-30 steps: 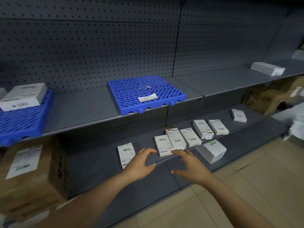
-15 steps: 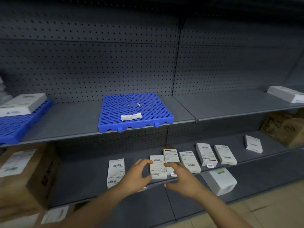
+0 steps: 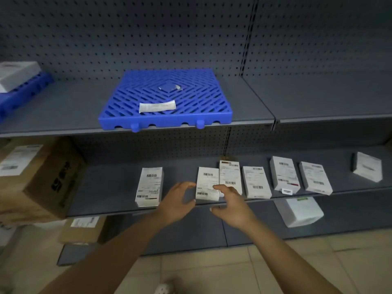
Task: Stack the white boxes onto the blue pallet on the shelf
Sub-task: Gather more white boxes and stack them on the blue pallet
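Note:
A blue slatted pallet (image 3: 191, 115) lies on the upper shelf with a paper slip (image 3: 157, 106) on it. Several flat white boxes with barcode labels lie in a row on the lower shelf (image 3: 110, 194). One white box (image 3: 207, 181) lies between my two hands. My left hand (image 3: 177, 201) is at its left edge, thumb and fingers spread. My right hand (image 3: 232, 203) reaches over its right front corner, fingers loosely bent. Neither hand clearly grips the box. Other white boxes lie to the left (image 3: 149, 186) and right (image 3: 256, 182).
A brown carton (image 3: 40, 179) stands at the left of the lower shelf. A second blue pallet (image 3: 25, 94) with a white box (image 3: 17, 74) sits upper left. A white cube box (image 3: 299, 212) rests on the bottom shelf. Smaller cartons (image 3: 82, 230) lie on the floor.
The view has shifted so the shelves sit more centred and closer. Both hands have moved forward to either side of one white box on the lower shelf.

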